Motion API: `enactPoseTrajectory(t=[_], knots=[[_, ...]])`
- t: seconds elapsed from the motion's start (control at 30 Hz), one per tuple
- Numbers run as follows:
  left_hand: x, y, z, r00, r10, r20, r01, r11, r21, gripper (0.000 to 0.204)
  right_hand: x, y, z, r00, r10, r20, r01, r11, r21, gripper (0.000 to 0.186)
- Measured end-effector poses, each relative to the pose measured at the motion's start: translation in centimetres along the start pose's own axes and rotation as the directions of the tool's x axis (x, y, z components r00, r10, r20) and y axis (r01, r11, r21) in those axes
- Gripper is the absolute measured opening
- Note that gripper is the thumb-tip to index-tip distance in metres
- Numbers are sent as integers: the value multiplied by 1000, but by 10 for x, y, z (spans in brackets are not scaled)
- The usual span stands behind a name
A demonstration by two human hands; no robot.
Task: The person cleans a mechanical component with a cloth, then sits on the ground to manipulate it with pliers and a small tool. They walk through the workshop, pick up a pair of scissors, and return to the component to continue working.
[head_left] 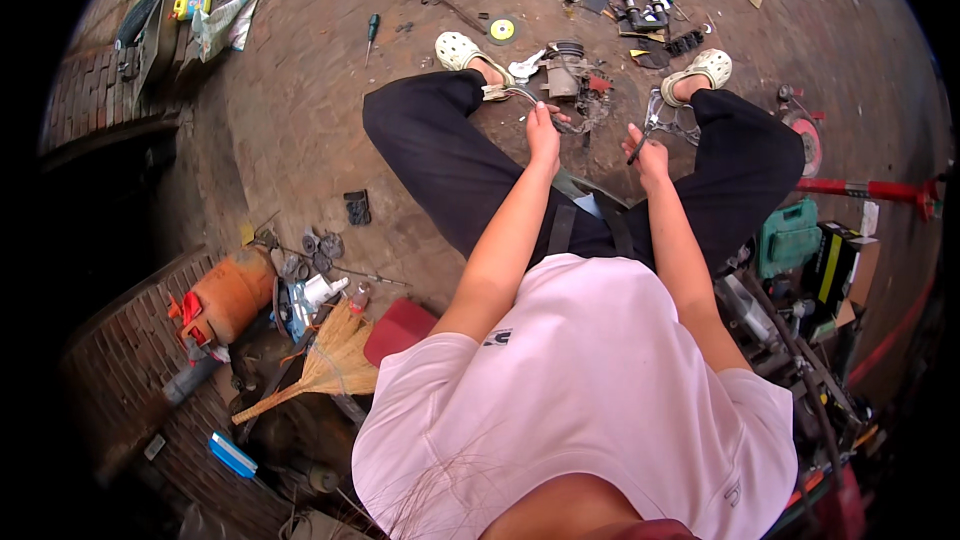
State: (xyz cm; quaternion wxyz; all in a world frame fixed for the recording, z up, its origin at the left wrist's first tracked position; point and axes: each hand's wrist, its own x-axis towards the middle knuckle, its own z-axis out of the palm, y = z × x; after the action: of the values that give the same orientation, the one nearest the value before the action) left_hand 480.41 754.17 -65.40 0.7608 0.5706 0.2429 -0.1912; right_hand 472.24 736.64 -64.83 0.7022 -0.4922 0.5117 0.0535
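Silvery metal, a curved rod [522,93] juts from the left hand [543,137], which is curled mostly closed around it between the spread knees; it looks stiff and fairly light, perhaps slick if oily, and best gripped mid-length. The right hand [650,156], fingers bent around a slim dark handle [637,149], sits beside an openwork metal frame [676,125]; whether handle and frame join, I cannot tell. The frame should be rigid, its outer bars the surest hold. Just beyond the left hand, a grey cylindrical housing [564,78], likely much heavier, rests on the brick floor [300,130]. Farther out lie a yellow-faced disc [502,30], a screwdriver [373,28], and, leftward, an orange gas cylinder [235,292] and straw broom [338,352].
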Motion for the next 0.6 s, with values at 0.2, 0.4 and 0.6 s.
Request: enactPoseTrajectory(t=[0.2,0.4,0.6], knots=[[-1,0,1,997,-20,78,17,999,38,34,17,18,1,997,-36,63,50,971,-233,53],[-2,0,1,993,-36,114,32,999,36,32,9,12,4,997,-45,67,61,964,-260,66],[-3,-3,5,993,8,119,-10,1000,14,31,1,5,7,988,69,139,-28,960,-279,76]])
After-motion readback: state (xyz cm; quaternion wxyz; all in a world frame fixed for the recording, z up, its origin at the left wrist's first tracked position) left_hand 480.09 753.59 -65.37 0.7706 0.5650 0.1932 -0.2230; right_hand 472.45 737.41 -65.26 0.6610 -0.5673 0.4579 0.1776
